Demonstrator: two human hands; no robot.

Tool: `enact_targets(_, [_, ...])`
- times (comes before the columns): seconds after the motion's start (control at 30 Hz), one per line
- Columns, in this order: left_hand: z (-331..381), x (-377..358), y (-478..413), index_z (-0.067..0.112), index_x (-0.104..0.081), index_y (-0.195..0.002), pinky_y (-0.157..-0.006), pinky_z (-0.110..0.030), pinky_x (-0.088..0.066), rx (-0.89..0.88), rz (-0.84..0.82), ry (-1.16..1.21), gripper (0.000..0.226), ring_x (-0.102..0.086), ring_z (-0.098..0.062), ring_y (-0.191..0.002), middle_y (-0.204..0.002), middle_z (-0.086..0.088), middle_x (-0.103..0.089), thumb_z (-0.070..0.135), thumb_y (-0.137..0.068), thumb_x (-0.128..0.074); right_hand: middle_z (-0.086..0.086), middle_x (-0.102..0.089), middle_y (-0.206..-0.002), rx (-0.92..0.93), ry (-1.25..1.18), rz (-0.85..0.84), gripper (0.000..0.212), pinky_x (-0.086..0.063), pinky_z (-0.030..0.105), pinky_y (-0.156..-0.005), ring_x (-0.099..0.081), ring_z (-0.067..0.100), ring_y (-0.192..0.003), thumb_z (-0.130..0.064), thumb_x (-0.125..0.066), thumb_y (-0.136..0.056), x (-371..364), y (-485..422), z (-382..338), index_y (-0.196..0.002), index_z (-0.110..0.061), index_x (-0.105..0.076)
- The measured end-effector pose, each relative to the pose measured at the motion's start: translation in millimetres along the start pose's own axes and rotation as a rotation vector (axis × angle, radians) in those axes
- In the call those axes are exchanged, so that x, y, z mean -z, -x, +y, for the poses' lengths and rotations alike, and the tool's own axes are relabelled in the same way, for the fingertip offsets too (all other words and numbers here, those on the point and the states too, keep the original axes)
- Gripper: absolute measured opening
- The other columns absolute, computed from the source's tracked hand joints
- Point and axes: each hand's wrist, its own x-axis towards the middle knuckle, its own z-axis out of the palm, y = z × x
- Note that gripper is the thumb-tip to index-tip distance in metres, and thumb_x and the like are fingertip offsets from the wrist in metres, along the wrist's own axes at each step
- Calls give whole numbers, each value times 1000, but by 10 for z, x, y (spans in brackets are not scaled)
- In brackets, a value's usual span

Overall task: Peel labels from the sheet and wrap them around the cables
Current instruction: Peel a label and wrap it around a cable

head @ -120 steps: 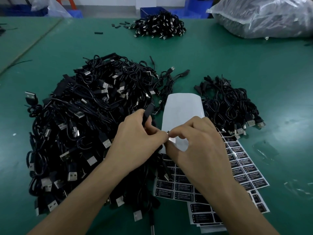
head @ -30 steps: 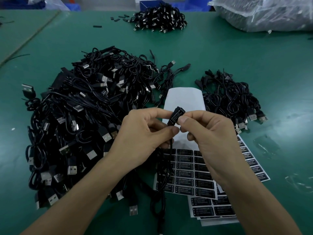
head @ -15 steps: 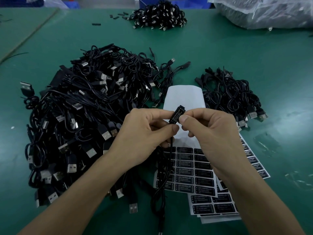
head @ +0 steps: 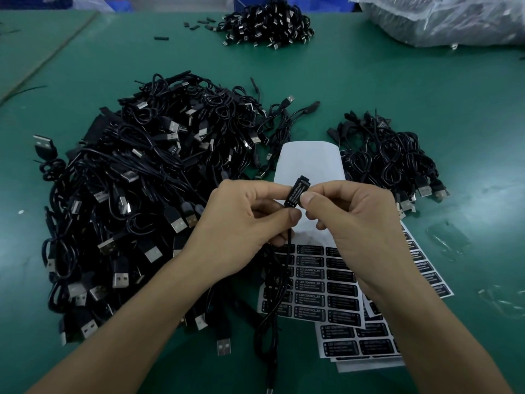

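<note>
1. The grip of the left hand (head: 244, 226) pinches the lower end of a small black rectangular block (head: 295, 191) between thumb and forefinger. The grip of the right hand (head: 360, 223) pinches the same block from its right, with the thumb pressed on the black label with white print that lies along it. The block is held in the air, tilted, with its upper end pointing away from the person.
2. The label looks laid on but perhaps not fully smoothed. If the right thumb slides rather than presses, the label could crease or set askew. An edge left unpressed would likely lift later.
3. Straight below the grip, the block's thin black cable (head: 288, 251) hangs down. Its loop lies across the white sheet of black printed labels (head: 326, 294). Swinging the cable aside quickly could drag that sheet, shift the sheets stacked under it, or catch a label corner.
4. Just beyond the grip, the bare white part of the backing (head: 309, 160) lies between two heaps of cable. A dropped cable could fold it.
5. Left of the grip lies the large heap of black USB cables (head: 136, 209), near enough that the hanging cable could tangle in it.
6. Right of the grip sits the smaller bundle of black cables (head: 389, 160), which I take for the finished ones. Setting the cable down on the wrong side would mix labelled with unlabelled on the green worktop (head: 426, 89).
</note>
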Motion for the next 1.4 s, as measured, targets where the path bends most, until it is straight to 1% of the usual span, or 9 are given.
enact_targets(0.2, [2,-1,6,28,-76,-102,-60,-23,-58,1,-6,8,22,-71,-18,-59,-69,-2,-75,11,-89,-75,-6,-67,-60,9,23,13,20,-47,14,-55,-53,0,-53,-16,-70,-87,-10,-4,11,-69,-24,-73])
enact_targets(0.43, [13,-5,14,27,-75,-99,-59,-21,-57,-5,-3,14,18,-72,-16,-60,-69,-1,-75,13,-89,-75,-8,-66,-59,11,40,26,20,-48,17,-55,-54,3,-54,-17,-70,-86,-20,0,24,-67,-24,-72])
enact_targets(0.63, [19,-7,17,23,-76,-96,-58,-22,-57,7,4,27,15,-73,-19,-62,-71,-4,-76,11,-89,-75,-7,-67,-60,15,58,30,19,-49,19,-56,-55,4,-55,-17,-70,-87,-23,-4,34,-69,-22,-72])
enact_targets(0.77, [27,-8,22,22,-75,-94,-59,-21,-57,10,3,37,12,-74,-17,-63,-71,-5,-76,11,-88,-75,-6,-67,-61,0,56,38,17,-49,23,-56,-55,5,-55,-19,-71,-86,-30,-1,40,-69,-21,-73])
enact_targets(0.93, [26,-12,16,22,-75,-92,-59,-23,-58,7,5,26,11,-74,-18,-64,-72,-4,-76,11,-88,-76,-7,-67,-60,1,64,48,18,-50,22,-56,-56,5,-54,-18,-71,-85,-31,-5,44,-68,-22,-72])
enact_targets(1.3, [28,-13,27,18,-75,-93,-59,-23,-58,20,13,34,7,-74,-20,-64,-73,-6,-76,12,-88,-76,-6,-67,-60,-6,77,62,19,-52,28,-55,-56,8,-55,-18,-71,-85,-41,-5,44,-67,-23,-72])
enact_targets(1.4, [30,-14,30,18,-75,-93,-59,-23,-58,21,16,33,8,-75,-20,-64,-72,-6,-76,12,-88,-76,-6,-67,-59,-5,70,59,20,-51,26,-55,-56,8,-55,-17,-71,-85,-39,-2,41,-66,-23,-72])
